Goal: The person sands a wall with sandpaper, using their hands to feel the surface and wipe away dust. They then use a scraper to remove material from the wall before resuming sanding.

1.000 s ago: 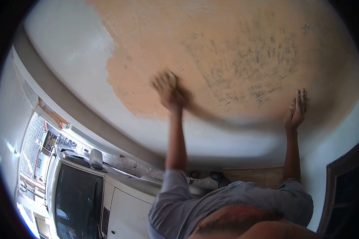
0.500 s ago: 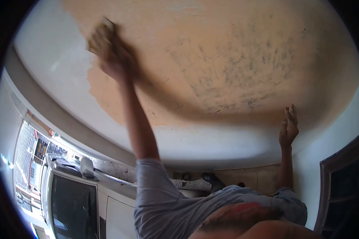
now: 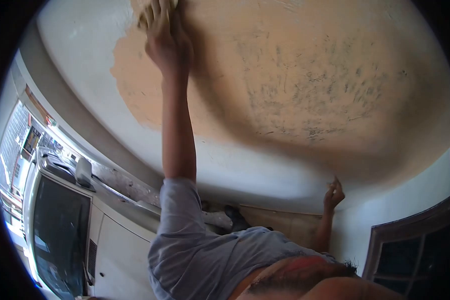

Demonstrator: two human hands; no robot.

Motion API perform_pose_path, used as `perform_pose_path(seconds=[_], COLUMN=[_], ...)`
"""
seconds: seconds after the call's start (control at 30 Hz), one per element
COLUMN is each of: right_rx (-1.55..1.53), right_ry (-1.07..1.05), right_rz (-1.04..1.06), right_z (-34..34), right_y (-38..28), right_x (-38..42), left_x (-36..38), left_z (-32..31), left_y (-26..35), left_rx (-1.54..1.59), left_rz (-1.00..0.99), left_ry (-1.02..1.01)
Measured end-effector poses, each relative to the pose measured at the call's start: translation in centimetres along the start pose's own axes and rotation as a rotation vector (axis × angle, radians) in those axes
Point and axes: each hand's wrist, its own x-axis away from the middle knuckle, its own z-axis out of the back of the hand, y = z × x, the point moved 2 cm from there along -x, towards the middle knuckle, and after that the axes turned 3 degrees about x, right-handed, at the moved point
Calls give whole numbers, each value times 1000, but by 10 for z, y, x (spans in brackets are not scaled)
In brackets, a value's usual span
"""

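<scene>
My left hand (image 3: 167,42) is raised to the wall at the upper left, its fingers closed over a yellowish pad (image 3: 144,21) pressed to the surface. The pad is mostly hidden under the fingers, and its exact kind does not show. Beneath it the wall (image 3: 215,65) has a peach-orange area with dark scuffs and scratches, bordered by white. Lower down at the right, my right hand (image 3: 334,195) is near the white lower part of the wall with nothing in it, fingers loosely bent and one stretched out.
A white vehicle (image 3: 120,250) with a dark windscreen stands at the lower left. Behind it is a bright opening to the outside. A dark-framed window or door (image 3: 375,250) is at the lower right. A dark shoe (image 3: 235,218) shows on the floor below the wall.
My left hand has moved up and a little right along the wall with the pad. The right hand has come down and left, away from the orange area. The whole view has shifted.
</scene>
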Motion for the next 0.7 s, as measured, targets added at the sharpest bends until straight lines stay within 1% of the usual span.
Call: perform_pose_path(seconds=[0.03,0.07,0.1,0.13,0.17,0.2,0.27,0.3,0.33,0.37,0.4,0.43,0.5,0.57,0.63,0.7], right_rx=[21,0,-20,-50,-88,-150,-395,-398,-374,-340,-311,-286,-238,-190,-146,-102], right_ry=[-14,-20,-24,-31,-34,-3,-224,-329,-421,-507,-582,-644,-750,-824,-877,-912], right_rz=[-67,-154,-240,-331,-429,-465,-1020,-1170,-1222,-1254,-1253,-1239,-1197,-1165,-1129,-1093], right_z=[-2,-2,-1,-5,-14,-18,12,21,25,32,35,37,39,41,44,45], right_y=[27,41,56,91,131,162,141,140,144,151,161,169,186,197,205,212], right_x=[14,29,47,74,110,147,199,218,234,248,258,264,267,261,249,231], left_x=[-9,-2,9,20,51,87,179,231,289,323,355,350,308,258,237,235], left_z=[-3,-4,-9,-15,-21,-22,-15,-12,-7,5,7,6,-4,-8,-10,-13], left_y=[2,5,10,16,29,38,60,71,85,101,101,100,88,82,82,85], left_rx=[-23,-35,-94,-150,11,45,12,17,9,110,70,61,142,161,118,78], left_rz=[103,126,237,342,-29,-16,2,18,94,108,81,102,0,14,38,56], left_ry=[-29,-19,-89,-160,79,74,-39,-114,-220,-269,-303,-294,-183,-119,-80,-37])
